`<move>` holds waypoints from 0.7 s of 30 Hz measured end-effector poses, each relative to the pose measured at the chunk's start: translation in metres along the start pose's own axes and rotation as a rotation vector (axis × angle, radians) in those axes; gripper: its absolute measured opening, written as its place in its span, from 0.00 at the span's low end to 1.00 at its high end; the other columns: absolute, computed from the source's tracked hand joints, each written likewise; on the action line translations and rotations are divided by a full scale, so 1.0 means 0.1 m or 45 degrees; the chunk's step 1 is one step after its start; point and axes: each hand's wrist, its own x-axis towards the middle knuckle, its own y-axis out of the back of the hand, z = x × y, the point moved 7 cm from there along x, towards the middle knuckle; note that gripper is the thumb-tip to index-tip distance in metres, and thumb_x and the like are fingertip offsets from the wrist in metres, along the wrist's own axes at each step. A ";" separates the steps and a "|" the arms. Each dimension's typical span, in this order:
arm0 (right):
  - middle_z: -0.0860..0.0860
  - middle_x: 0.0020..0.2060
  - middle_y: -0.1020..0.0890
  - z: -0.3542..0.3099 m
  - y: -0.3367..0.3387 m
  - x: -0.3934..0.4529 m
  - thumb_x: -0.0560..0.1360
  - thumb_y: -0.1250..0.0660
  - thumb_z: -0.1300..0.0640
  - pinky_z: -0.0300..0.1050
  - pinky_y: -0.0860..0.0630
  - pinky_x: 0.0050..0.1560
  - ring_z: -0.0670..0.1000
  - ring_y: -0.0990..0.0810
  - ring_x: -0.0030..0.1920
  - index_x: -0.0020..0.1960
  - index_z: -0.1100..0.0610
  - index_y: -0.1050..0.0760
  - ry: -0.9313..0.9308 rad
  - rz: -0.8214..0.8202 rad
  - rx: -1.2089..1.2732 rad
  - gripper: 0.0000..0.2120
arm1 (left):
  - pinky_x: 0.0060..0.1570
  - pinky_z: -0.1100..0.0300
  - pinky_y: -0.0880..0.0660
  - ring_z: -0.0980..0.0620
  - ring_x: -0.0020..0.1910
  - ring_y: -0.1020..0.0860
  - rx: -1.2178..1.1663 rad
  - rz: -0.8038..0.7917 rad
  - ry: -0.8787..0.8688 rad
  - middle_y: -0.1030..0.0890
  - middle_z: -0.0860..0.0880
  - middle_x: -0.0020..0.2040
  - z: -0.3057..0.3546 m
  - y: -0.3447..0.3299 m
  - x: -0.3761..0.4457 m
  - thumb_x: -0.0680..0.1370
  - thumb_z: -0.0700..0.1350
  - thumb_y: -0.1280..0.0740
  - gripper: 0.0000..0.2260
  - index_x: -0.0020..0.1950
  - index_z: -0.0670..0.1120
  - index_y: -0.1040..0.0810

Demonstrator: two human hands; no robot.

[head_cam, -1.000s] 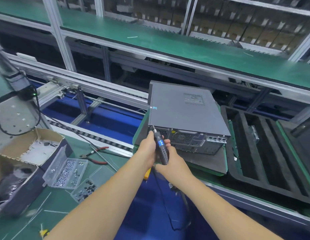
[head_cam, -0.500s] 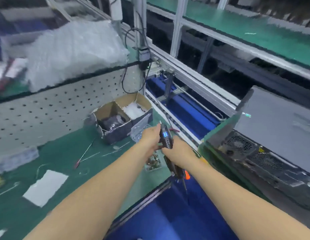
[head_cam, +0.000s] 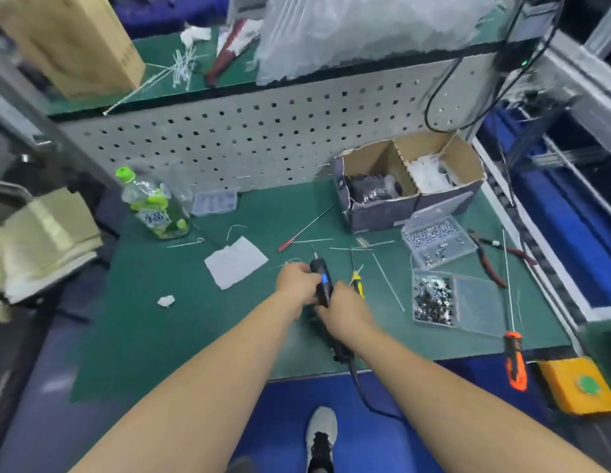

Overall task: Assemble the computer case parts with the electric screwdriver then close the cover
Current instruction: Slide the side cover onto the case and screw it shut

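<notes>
Both hands on the screwdriver (head_cam: 321, 285), held over the middle of the green worktop (head_cam: 167, 322), above its near half. Left hand (head_cam: 294, 282) grips the upper body, fingers curled round it. Right hand (head_cam: 345, 314) wraps the lower end, where the cable (head_cam: 360, 387) exits and drops off the near edge toward the floor. Long axis runs near-to-far, slightly tilted; bit points far, a touch left, toward the pegboard (head_cam: 263, 131). Blue mark on the body faces up.

Just right of the hands: a yellow-handled tool (head_cam: 358, 283) lying on the worktop, about parallel. Further right: two clear screw trays (head_cam: 437, 244), pliers (head_cam: 495, 257), an orange-handled driver (head_cam: 515, 356) near the right edge. Far right: divided cardboard box (head_cam: 409, 186). Left of the hands: white paper (head_cam: 235, 261); far left: a bottle (head_cam: 154, 206) with a green cap. Thin white ties scattered around. Computer case out of frame.
</notes>
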 end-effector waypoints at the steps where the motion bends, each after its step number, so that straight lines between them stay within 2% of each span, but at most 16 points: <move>1: 0.58 0.56 0.17 0.00 -0.06 0.06 0.78 0.29 0.50 0.49 0.22 0.51 0.62 0.17 0.58 0.61 0.59 0.26 -0.013 0.003 0.010 0.17 | 0.53 0.45 0.17 0.42 0.48 0.16 0.016 -0.003 -0.011 0.16 0.37 0.56 -0.03 -0.01 0.07 0.78 0.34 0.33 0.10 0.57 0.42 0.19; 4: 0.58 0.57 0.17 0.05 -0.16 0.25 0.79 0.28 0.49 0.50 0.25 0.49 0.61 0.18 0.59 0.63 0.60 0.27 -0.072 0.027 0.020 0.20 | 0.60 0.47 0.20 0.43 0.58 0.18 0.120 -0.039 -0.052 0.16 0.43 0.60 -0.09 -0.09 0.22 0.78 0.37 0.34 0.18 0.67 0.44 0.20; 7: 0.57 0.56 0.17 0.10 -0.21 0.40 0.79 0.29 0.51 0.50 0.24 0.48 0.61 0.17 0.57 0.62 0.60 0.27 -0.069 0.025 0.033 0.17 | 0.59 0.54 0.23 0.44 0.58 0.19 0.211 -0.065 -0.093 0.17 0.44 0.60 -0.10 -0.22 0.32 0.79 0.37 0.35 0.16 0.67 0.43 0.21; 9: 0.57 0.55 0.19 0.12 -0.14 0.44 0.79 0.33 0.54 0.52 0.21 0.50 0.62 0.18 0.55 0.59 0.59 0.27 -0.048 0.023 0.050 0.12 | 0.54 0.55 0.26 0.42 0.57 0.20 0.374 0.073 -0.189 0.17 0.43 0.59 0.02 -0.27 0.30 0.80 0.39 0.37 0.12 0.63 0.42 0.20; 11: 0.56 0.56 0.20 0.15 0.09 0.38 0.80 0.35 0.54 0.51 0.24 0.49 0.62 0.19 0.56 0.58 0.56 0.28 -0.017 0.049 0.086 0.10 | 0.58 0.55 0.29 0.42 0.62 0.23 0.535 0.232 -0.384 0.20 0.44 0.63 0.25 -0.40 0.14 0.81 0.41 0.38 0.14 0.65 0.43 0.22; 12: 0.56 0.57 0.20 0.20 0.26 0.33 0.81 0.37 0.54 0.49 0.25 0.50 0.60 0.19 0.57 0.60 0.55 0.27 0.001 0.076 0.073 0.10 | 0.61 0.57 0.31 0.44 0.64 0.24 0.552 0.237 -0.529 0.21 0.45 0.65 0.39 -0.55 0.00 0.81 0.40 0.38 0.15 0.67 0.44 0.22; 15: 0.55 0.59 0.18 0.73 0.91 -0.02 0.83 0.41 0.56 0.48 0.25 0.52 0.59 0.17 0.59 0.64 0.54 0.25 -0.080 0.200 0.003 0.12 | 0.62 0.61 0.33 0.48 0.64 0.23 0.674 -0.028 -0.896 0.18 0.49 0.63 0.67 -1.38 -0.55 0.80 0.39 0.38 0.15 0.64 0.48 0.18; 18: 0.56 0.60 0.17 1.58 1.48 -0.64 0.81 0.41 0.61 0.54 0.21 0.58 0.61 0.17 0.61 0.66 0.56 0.25 -0.270 0.280 -0.071 0.15 | 0.62 0.57 0.29 0.47 0.64 0.22 0.957 -0.359 -1.115 0.18 0.49 0.64 0.60 -2.34 -1.16 0.80 0.41 0.38 0.16 0.64 0.52 0.18; 21: 0.57 0.60 0.17 2.42 1.88 -1.33 0.80 0.40 0.61 0.53 0.21 0.56 0.61 0.17 0.60 0.63 0.56 0.22 -0.454 0.380 -0.040 0.14 | 0.59 0.50 0.25 0.43 0.63 0.22 1.373 -0.598 -1.356 0.19 0.48 0.63 0.27 -3.19 -1.69 0.79 0.43 0.38 0.17 0.66 0.55 0.21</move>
